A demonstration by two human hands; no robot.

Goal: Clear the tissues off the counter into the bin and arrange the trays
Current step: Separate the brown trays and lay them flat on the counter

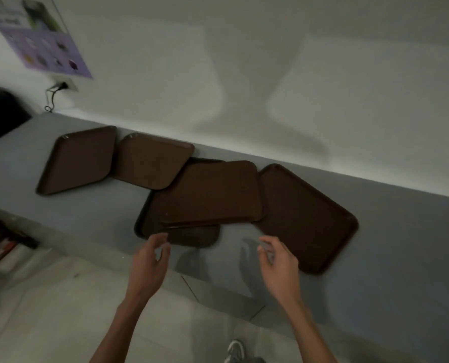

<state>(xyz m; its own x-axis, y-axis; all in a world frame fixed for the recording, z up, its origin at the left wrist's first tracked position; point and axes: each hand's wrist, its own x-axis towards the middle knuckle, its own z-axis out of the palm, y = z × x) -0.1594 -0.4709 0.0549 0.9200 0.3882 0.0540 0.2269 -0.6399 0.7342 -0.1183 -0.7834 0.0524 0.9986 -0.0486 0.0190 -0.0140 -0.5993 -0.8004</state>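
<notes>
— Where do the trays lie?

— All of them sit on the grey counter (92, 213), loosely strung along the white wall (244, 74). The middle stack (210, 192) serves as the landmark: a brown tray on top, skewed over at least one more beneath it, whose corner pokes out at the stack's near edge. The far-left tray (78, 159) lies well to the left of the stack, turned at an angle. The second tray (152, 161) sits between that one and the stack, its right corner overlapping the stack's far-left part. The right tray (307, 218) lies just right of the stack, touching or slipping under its right edge; which of the two cannot be told.

— And the hands?

— Both are empty. The left hand (150, 258) hovers at the stack's near-left corner, fingers loosely curled and spread, touching nothing that can be made out. The right hand (281, 260) hovers near the stack's near-right side, beside the right tray's near-left edge, fingers likewise parted and gripping nothing.

— Any tissues?

— None can be seen on the counter around the stack.

— What else shows?

— Far left of the stack, a dark appliance (0, 113) stands on the counter, a cable (51, 98) runs to a wall socket, and a purple poster (45, 48) hangs above. A shoe (235, 351) shows on the floor, nearer than the stack.
</notes>
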